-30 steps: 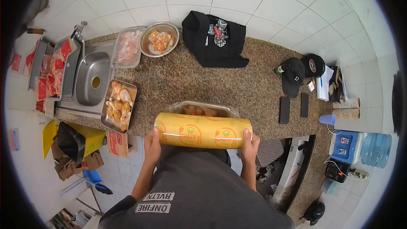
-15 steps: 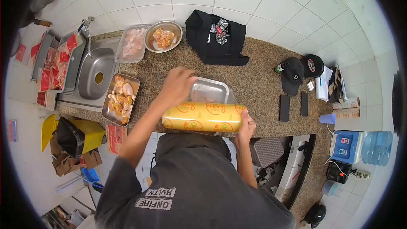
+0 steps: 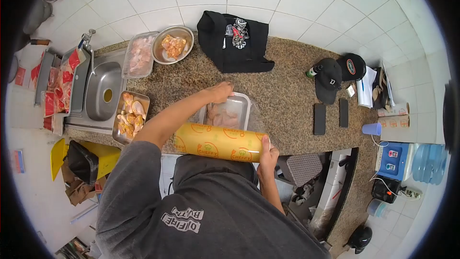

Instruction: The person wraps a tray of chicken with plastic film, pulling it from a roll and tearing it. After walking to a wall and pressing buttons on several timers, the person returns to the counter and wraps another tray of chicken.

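A large yellow cling film roll (image 3: 218, 144) printed "CHEFFY" lies slantwise across the counter's front edge. My right hand (image 3: 267, 156) grips its right end, thumb on top. Just beyond it is a metal tray (image 3: 247, 108) with pale raw meat (image 3: 223, 116) inside. Clear film shows around the tray's right side. At the tray's far left edge is my left hand (image 3: 221, 92), its fingers closed, seemingly pinching the film; the fingertips are partly hidden.
Left on the granite counter (image 3: 292, 81) stand a tray of chicken pieces (image 3: 147, 100), a clear tub of meat (image 3: 140, 55) and a metal bowl (image 3: 188, 50), beside the sink (image 3: 103, 84). Black cloth (image 3: 230, 57) lies behind. Caps (image 3: 329, 81) and phones (image 3: 319, 120) are right.
My left hand has moved right and slightly down to the tray's far edge. The roll has shifted left and nearer my body, tilting so its right end is lower. More meat shows.
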The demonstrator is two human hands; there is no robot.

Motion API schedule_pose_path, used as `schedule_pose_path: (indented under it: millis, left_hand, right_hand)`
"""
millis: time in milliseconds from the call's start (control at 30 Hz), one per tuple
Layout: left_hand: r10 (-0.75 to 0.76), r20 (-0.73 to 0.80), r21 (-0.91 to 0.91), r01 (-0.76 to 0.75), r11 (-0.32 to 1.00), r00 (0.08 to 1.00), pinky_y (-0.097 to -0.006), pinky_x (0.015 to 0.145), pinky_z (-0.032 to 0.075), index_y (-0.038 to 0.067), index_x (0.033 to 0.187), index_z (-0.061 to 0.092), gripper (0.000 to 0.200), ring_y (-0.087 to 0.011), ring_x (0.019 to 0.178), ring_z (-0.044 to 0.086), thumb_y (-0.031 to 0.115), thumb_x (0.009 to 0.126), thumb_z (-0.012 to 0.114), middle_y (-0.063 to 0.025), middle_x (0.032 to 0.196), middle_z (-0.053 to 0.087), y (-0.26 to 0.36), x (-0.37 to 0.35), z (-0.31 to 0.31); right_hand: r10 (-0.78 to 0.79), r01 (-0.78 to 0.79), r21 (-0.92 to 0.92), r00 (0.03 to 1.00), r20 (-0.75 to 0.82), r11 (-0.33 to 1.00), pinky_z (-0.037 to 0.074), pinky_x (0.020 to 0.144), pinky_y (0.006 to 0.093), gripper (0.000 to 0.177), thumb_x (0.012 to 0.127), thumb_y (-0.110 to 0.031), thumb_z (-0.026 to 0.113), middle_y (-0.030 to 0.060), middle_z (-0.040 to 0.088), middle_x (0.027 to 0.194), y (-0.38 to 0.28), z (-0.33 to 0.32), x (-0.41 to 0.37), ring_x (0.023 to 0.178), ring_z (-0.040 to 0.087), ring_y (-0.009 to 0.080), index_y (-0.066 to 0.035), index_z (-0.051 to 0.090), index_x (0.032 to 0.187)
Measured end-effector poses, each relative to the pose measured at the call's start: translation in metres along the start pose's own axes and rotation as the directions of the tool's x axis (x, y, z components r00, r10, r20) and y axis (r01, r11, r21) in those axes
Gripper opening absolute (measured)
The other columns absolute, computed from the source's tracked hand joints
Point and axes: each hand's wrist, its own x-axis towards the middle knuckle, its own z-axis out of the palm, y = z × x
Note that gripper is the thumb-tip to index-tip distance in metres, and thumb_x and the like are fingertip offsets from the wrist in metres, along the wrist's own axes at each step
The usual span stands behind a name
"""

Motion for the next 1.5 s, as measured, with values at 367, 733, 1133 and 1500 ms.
schedule_pose_path:
  millis: [367,733,1133,1500]
  left_hand:
    - [-0.014,-0.051,-0.054,0.011,0.999,0.999,-0.0448,0.101,0.044,-0.007,0.115,0.053,0.028,-0.0413,0.12,0.051,0.013,0.095,0.053,-0.0283,0.121,0.053,-0.011,0.007,0.018]
    - [-0.004,-0.149,-0.055,-0.004,0.998,0.989,-0.0458,0.099,0.043,-0.009,0.115,0.051,0.03,-0.0426,0.115,0.052,0.015,0.096,0.052,-0.029,0.116,0.054,-0.005,0.002,0.021]
    - [0.048,-0.179,-0.013,-0.051,0.999,0.983,-0.045,0.101,0.043,-0.007,0.111,0.053,0.028,-0.0398,0.117,0.052,0.016,0.095,0.053,-0.0259,0.117,0.056,-0.002,-0.002,0.027]
    - [-0.022,-0.335,-0.17,-0.038,0.985,0.942,-0.0469,0.098,0.043,-0.001,0.108,0.055,0.026,-0.042,0.114,0.052,0.021,0.095,0.057,-0.0234,0.115,0.055,0.007,-0.019,0.031]
  right_hand:
    - [0.415,-0.356,-0.382,0.906,0.081,0.853,0.046,0.06,0.0309,0.056,0.096,-0.046,0.056,0.0091,0.064,0.079,0.009,-0.031,-0.018,0.07,0.057,0.0123,0.007,0.066,0.084]
    - [0.767,-0.716,-0.278,0.619,0.172,0.64,0.057,0.079,0.034,0.05,0.101,-0.037,0.048,0.0161,0.066,0.107,-0.01,-0.038,-0.015,0.091,0.068,0.0232,0.011,0.055,0.117]
    - [0.645,-0.539,-0.657,0.757,-0.102,0.528,0.053,0.076,0.0341,0.084,0.09,-0.055,0.058,0.0268,0.064,0.108,0.117,-0.077,0.002,0.091,0.067,0.0281,0.024,0.049,0.117]
    - [0.641,-0.505,-0.638,0.767,-0.024,0.581,0.052,0.082,0.037,0.098,0.087,-0.061,0.06,0.0351,0.059,0.114,0.124,-0.06,0.018,0.102,0.063,0.0321,0.03,0.044,0.118]
